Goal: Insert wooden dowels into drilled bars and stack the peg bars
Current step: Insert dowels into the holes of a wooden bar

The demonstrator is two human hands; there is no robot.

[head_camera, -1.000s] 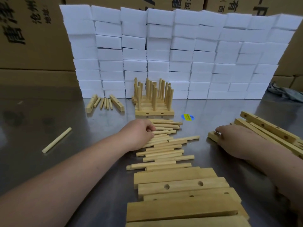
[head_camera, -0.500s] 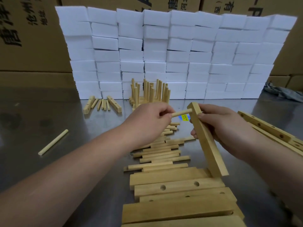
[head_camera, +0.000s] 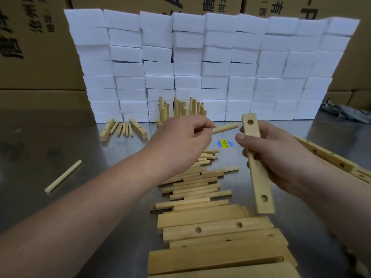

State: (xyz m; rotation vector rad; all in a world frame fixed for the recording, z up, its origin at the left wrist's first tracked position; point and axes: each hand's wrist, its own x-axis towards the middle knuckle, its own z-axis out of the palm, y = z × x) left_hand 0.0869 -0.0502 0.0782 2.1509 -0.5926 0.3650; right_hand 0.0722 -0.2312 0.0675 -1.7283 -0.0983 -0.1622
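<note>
**Dowel** (head_camera: 225, 128) — pinched at its left end by the thumb and fingers of the left hand (head_camera: 180, 141) and held above the bench (head_camera: 100, 177). Its long axis is near level, running left to right, with the free tip pointing at the bar.

**Drilled bar** (head_camera: 259, 173) — gripped about its middle by the right hand (head_camera: 277, 157) and held near upright, top leaning slightly left, drilled face showing to the camera. The upper hole (head_camera: 250, 122) sits just right of the dowel tip and slightly above it. Tip and bar are apart.

**Judgement:** the left hand is the nearer mover. It needs a short push rightward with the tip raised a little, and the bar's face probably has to turn towards the dowel.

**Stock:** loose dowels (head_camera: 196, 187) lie beneath the hands. Finished peg bars (head_camera: 180, 109) stand behind.
</note>
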